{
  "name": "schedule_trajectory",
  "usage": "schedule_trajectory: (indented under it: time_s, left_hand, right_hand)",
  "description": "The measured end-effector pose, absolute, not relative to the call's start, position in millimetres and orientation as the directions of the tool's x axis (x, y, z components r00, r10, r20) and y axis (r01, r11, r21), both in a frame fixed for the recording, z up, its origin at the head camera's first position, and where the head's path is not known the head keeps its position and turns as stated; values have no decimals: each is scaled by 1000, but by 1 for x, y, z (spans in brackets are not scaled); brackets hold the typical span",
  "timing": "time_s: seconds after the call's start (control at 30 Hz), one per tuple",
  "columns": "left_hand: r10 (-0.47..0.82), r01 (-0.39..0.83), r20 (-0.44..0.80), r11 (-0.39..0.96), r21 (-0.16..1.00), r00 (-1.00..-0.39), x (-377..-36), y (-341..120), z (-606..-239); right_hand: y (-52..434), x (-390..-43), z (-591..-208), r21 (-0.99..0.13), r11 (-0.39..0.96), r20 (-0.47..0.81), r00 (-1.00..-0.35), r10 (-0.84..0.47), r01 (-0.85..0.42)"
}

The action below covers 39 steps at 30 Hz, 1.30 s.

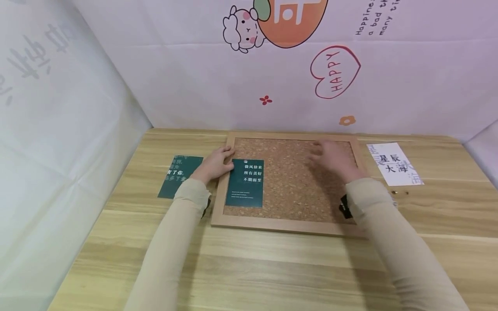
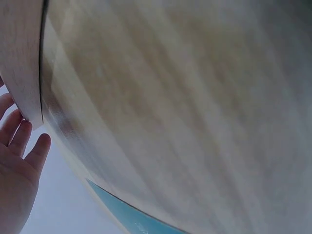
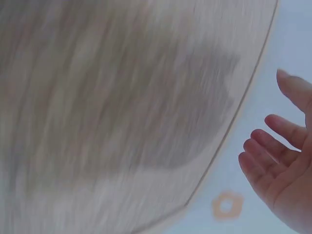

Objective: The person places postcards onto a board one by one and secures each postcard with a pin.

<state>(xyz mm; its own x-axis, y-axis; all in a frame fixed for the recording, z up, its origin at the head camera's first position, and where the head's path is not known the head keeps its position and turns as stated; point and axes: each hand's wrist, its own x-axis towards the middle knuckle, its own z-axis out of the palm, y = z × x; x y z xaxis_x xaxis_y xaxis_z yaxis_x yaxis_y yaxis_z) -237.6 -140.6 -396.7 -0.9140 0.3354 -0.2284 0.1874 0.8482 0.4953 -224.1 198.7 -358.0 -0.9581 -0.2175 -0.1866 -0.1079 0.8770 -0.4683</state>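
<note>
While the cork board (image 1: 289, 181) lies flat on the wooden table (image 1: 249, 259), I note the left hand (image 1: 215, 163) resting straight fingers on the dark green card (image 1: 245, 183) at the board's left edge. The right hand (image 1: 334, 159) hovers over the cork, fingers spread and relaxed, holding nothing. Another green card (image 1: 177, 175) and a white card (image 1: 394, 163) flank the frame.

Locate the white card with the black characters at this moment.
In the head view the white card lies flat on the wooden table, on the person's right, just beyond the cork board frame's right edge and apart from the right hand.
</note>
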Motion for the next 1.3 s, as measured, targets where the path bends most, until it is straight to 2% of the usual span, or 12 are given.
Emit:
schedule_trajectory:
  time_s: [0.17, 0.37, 0.67, 1.13, 1.3]
  left_hand:
    - [330, 177, -231, 843, 507, -915, -236, -140, -396]
    - [334, 184, -224, 843, 505, -915, -237, -139, -397]
    - [337, 173, -234, 833, 525, -912, -237, -138, -395]
    - [334, 159, -239, 824, 544, -912, -236, -139, -393]
    - [340, 159, -234, 813, 560, -911, -237, -142, -395]
  right_hand:
    - [242, -223, -351, -397, 917, -176, -978, -113, -34]
    - [286, -214, -351, -382, 919, -217, -976, 12, 96]
    - [335, -192, -367, -325, 932, -176, -978, 108, 161]
    - [372, -170, -382, -269, 919, -194, -951, 240, 287]
    - [378, -168, -383, -212, 933, -239, -941, 240, 292]
